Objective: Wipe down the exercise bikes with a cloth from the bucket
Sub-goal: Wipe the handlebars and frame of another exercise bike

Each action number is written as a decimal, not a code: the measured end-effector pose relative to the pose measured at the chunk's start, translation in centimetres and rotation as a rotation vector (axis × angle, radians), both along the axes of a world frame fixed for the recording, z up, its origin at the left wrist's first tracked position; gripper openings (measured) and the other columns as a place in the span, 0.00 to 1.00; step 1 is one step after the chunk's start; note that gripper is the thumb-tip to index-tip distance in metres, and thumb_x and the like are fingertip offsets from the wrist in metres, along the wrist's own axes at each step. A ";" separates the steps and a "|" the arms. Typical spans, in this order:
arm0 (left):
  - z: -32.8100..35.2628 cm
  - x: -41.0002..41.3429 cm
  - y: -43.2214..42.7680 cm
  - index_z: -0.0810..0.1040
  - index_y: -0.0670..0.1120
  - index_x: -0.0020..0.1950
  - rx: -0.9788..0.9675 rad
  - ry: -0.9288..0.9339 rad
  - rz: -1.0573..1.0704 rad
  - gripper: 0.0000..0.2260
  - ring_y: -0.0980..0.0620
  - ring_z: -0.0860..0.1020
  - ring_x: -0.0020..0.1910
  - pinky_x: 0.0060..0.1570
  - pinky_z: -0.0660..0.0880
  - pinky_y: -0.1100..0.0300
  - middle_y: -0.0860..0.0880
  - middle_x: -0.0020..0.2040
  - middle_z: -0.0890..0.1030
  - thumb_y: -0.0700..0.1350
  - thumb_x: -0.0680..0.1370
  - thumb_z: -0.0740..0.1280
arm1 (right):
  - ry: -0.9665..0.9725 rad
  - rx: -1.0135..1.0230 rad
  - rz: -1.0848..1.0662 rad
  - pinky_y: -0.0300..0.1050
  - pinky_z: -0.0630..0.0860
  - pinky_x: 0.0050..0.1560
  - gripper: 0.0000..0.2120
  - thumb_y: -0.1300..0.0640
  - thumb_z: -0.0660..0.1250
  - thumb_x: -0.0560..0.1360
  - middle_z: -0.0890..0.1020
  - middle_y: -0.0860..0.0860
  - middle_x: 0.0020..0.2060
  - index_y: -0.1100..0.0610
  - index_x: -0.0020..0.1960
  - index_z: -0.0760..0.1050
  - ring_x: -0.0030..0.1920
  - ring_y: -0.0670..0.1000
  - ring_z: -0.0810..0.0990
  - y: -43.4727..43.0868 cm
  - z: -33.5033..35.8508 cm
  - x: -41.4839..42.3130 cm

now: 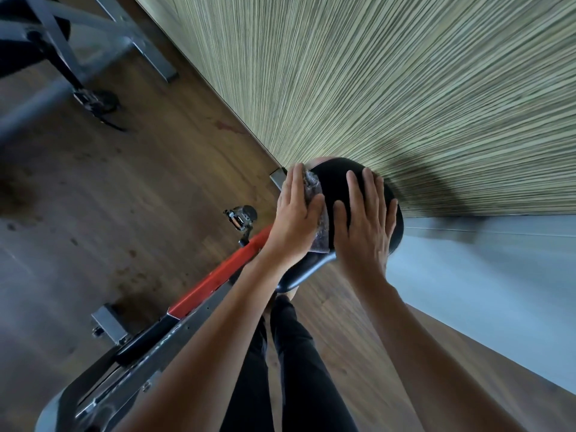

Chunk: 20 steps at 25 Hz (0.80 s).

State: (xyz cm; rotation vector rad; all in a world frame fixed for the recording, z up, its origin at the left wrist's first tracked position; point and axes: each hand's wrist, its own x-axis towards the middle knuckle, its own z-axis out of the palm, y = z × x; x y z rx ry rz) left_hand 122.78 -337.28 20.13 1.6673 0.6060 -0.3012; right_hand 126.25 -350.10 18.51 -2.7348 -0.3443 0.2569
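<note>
Atop the smooth rounded black saddle [336, 185], left hand [293, 219] flat, pressing crumpled mottled cloth [322, 233], right hand [363, 227] flat, fingers straight

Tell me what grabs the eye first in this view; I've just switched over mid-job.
The black saddle at centre draws the eye, with the left hand pressing a grey cloth onto its left side and the right hand lying flat on top. Below and to the left runs the bike's red frame bar, and a pale striped wall fills the upper right behind the saddle.
</note>
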 end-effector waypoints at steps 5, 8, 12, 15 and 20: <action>-0.4 -1.8 0.2 0.38 0.50 0.80 -0.039 -0.002 -0.148 0.29 0.63 0.37 0.77 0.72 0.38 0.70 0.55 0.80 0.37 0.47 0.86 0.53 | -0.029 -0.042 -0.004 0.51 0.40 0.79 0.26 0.46 0.48 0.84 0.54 0.47 0.81 0.48 0.81 0.55 0.81 0.48 0.47 0.1 -0.2 -0.2; -0.2 -0.1 0.0 0.37 0.49 0.80 -0.059 0.031 -0.063 0.30 0.61 0.37 0.78 0.75 0.40 0.64 0.54 0.81 0.38 0.47 0.85 0.53 | -0.054 -0.056 -0.008 0.52 0.41 0.80 0.26 0.46 0.47 0.84 0.54 0.47 0.81 0.49 0.81 0.56 0.81 0.48 0.47 0.3 -0.5 -0.3; -0.4 -2.9 0.6 0.41 0.51 0.81 -0.055 0.067 -0.164 0.29 0.64 0.43 0.78 0.75 0.44 0.64 0.56 0.81 0.45 0.51 0.85 0.53 | -0.112 -0.041 -0.031 0.54 0.44 0.80 0.26 0.46 0.48 0.83 0.57 0.49 0.81 0.50 0.80 0.58 0.81 0.50 0.51 0.4 -0.6 -0.5; -0.2 -1.1 0.5 0.39 0.49 0.81 -0.103 0.037 -0.084 0.29 0.64 0.41 0.76 0.71 0.42 0.69 0.54 0.82 0.42 0.48 0.85 0.54 | -0.127 -0.038 -0.039 0.54 0.45 0.80 0.26 0.47 0.48 0.83 0.58 0.49 0.80 0.50 0.80 0.59 0.81 0.49 0.51 0.4 -0.7 -0.5; -0.2 -3.6 1.0 0.53 0.53 0.81 0.011 0.159 -0.195 0.26 0.59 0.62 0.75 0.76 0.59 0.56 0.56 0.78 0.62 0.58 0.84 0.53 | -0.137 -0.024 -0.046 0.53 0.45 0.80 0.25 0.47 0.50 0.83 0.60 0.49 0.80 0.50 0.79 0.61 0.81 0.50 0.53 0.2 -0.9 -0.6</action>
